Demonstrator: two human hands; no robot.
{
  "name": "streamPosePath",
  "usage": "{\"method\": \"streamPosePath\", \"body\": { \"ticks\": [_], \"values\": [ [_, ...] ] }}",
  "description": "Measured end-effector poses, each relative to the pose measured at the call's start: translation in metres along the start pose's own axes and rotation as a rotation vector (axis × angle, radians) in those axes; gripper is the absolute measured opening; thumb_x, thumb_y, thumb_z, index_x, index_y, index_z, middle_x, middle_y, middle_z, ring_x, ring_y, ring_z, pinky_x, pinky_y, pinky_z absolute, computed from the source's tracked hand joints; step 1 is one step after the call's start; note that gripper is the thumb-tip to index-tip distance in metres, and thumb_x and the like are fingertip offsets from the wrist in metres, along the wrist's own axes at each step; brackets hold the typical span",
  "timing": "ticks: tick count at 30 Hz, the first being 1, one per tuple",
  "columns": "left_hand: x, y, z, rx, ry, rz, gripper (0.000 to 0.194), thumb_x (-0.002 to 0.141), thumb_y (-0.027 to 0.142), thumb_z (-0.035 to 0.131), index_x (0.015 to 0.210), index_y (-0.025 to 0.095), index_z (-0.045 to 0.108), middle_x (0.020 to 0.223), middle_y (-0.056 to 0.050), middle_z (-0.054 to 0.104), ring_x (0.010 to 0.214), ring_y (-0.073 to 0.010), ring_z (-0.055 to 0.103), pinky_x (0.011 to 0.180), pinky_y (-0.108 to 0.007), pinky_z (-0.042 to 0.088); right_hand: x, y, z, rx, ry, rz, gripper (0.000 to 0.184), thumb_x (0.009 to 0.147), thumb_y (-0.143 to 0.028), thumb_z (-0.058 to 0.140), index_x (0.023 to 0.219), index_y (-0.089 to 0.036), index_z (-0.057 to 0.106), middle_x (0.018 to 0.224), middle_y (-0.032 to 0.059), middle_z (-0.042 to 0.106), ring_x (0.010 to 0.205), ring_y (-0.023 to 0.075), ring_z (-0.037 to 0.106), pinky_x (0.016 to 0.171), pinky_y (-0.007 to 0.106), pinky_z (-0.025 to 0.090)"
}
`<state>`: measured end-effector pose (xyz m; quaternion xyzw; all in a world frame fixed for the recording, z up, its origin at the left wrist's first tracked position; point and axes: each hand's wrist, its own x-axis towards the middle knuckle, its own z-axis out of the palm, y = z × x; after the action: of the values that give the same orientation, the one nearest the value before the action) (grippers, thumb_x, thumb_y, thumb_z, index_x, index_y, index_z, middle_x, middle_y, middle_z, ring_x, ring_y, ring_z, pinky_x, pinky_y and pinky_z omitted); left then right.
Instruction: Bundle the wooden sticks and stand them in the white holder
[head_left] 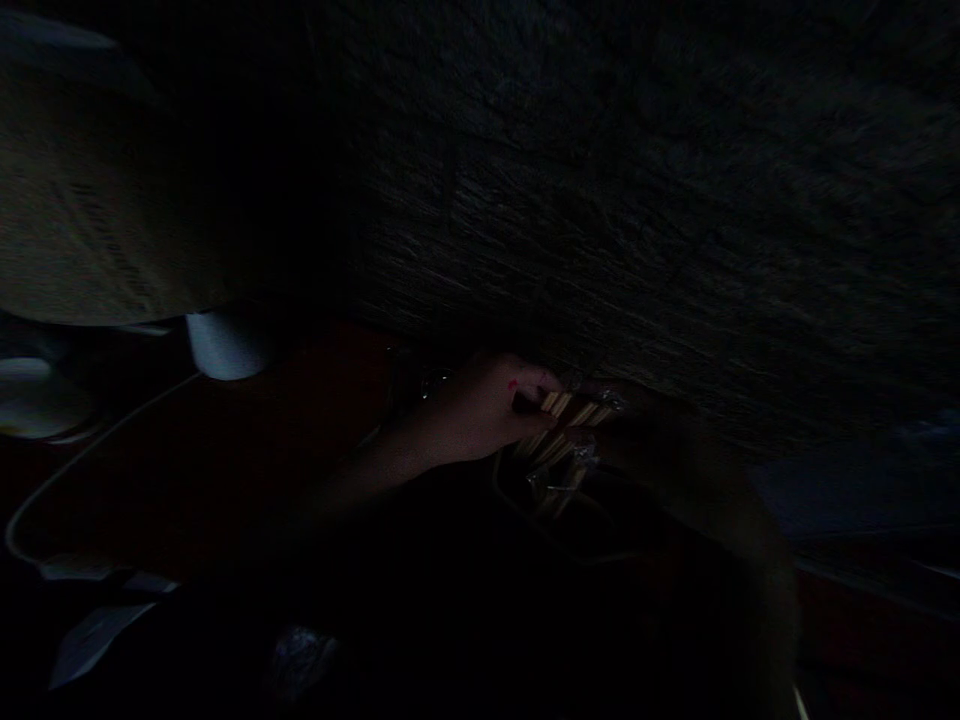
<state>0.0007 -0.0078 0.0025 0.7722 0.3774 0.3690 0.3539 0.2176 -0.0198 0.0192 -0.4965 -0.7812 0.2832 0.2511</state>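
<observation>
The scene is very dark. My left hand [499,405], with a small red mark on it, reaches in from the left. Its fingers and thumb close on a bunch of thin pale wooden sticks [551,445]. Crinkled clear plastic [585,452] shines around the sticks. From the right comes my right hand [637,425], mostly in shadow, its faintly visible fingers around the same sticks and plastic. Below the hands, the thin rim of a dark container [517,505] shows; more sticks lean over it, and its inside is mostly hidden in darkness.
A rough, streaked wall [600,200] rises behind the hands. On the reddish surface [322,400] at left stand a white cup [229,345] and a pale round container [37,400]. A white cable [90,430] curves there. A brown printed bag or box [97,220] sits above them.
</observation>
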Motion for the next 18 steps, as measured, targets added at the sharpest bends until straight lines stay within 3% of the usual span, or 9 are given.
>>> {"method": "streamPosePath", "body": {
  "ticks": [6, 18],
  "values": [
    [0.005, -0.009, 0.003, -0.059, -0.093, -0.069, 0.021, 0.078, 0.014, 0.065, 0.098, 0.012, 0.071, 0.094, -0.007, 0.076, 0.085, -0.0186, 0.070, 0.075, -0.028, 0.052, 0.008, -0.004, 0.008, 0.089, -0.031, 0.042, 0.033, 0.081, -0.028, 0.068, 0.114, -0.024, 0.067, 0.104, 0.0031, 0.075, 0.089, 0.0208, 0.072, 0.073, 0.029, 0.058],
    [0.006, -0.008, 0.001, -0.157, -0.150, -0.112, 0.025, 0.077, 0.015, 0.067, 0.101, 0.016, 0.071, 0.100, -0.006, 0.075, 0.093, -0.0199, 0.070, 0.084, -0.031, 0.052, 0.007, -0.011, 0.009, 0.018, -0.032, -0.010, 0.036, 0.079, -0.021, 0.066, 0.114, -0.028, 0.069, 0.100, 0.0024, 0.075, 0.086, 0.0218, 0.071, 0.071, 0.031, 0.056]
  ]
}}
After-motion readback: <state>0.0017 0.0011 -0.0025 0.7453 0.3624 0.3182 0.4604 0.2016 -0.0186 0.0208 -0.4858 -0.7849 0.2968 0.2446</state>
